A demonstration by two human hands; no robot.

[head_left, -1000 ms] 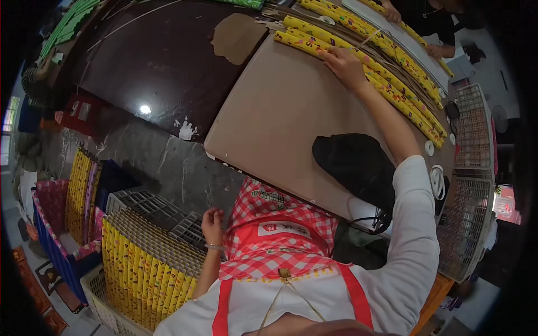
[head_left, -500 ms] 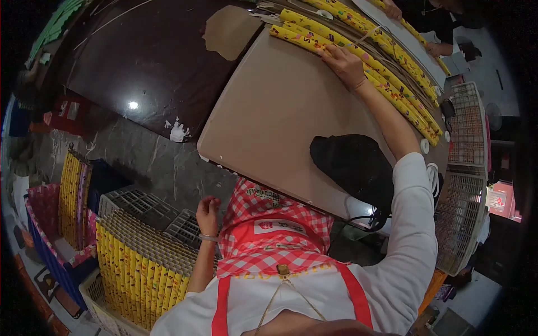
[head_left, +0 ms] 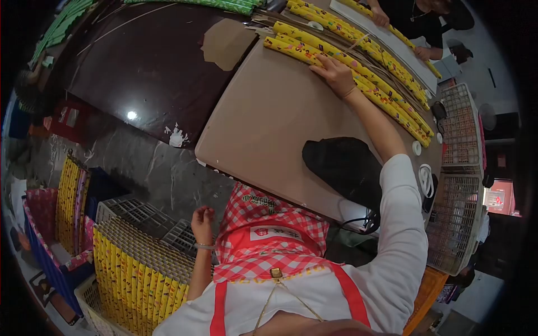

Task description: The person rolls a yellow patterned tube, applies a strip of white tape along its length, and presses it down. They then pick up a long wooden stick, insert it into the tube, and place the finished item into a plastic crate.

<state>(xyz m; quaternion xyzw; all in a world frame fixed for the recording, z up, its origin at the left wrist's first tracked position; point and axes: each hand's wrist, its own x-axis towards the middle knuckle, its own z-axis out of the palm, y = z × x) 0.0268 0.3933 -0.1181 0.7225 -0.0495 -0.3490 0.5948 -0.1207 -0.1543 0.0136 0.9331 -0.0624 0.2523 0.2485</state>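
My right hand (head_left: 335, 74) rests on yellow patterned tubes (head_left: 386, 102) lying along the far side of the tan tabletop (head_left: 269, 112). Its thumb and fingers are around the nearest tube, close to that tube's left end. My left hand (head_left: 202, 219) hangs beside the checked apron (head_left: 241, 246), below the table edge. Its fingers curl together, and whatever they hold, if anything, is too small to make out. Between my right forearm and the near table edge lies a black cloth-like object (head_left: 342, 168).
A crate of upright yellow tubes (head_left: 140, 285) stands at the lower left, beside a blue lined bin (head_left: 53, 269). Another person's hands (head_left: 381, 18) are on a tube across the table. White crates (head_left: 457, 218) stand at the right. Green tubes (head_left: 224, 5) lie at the far edge.
The view has shifted slightly. My right hand stays on the yellow tubes near their left end, and my left hand still hangs by the apron.
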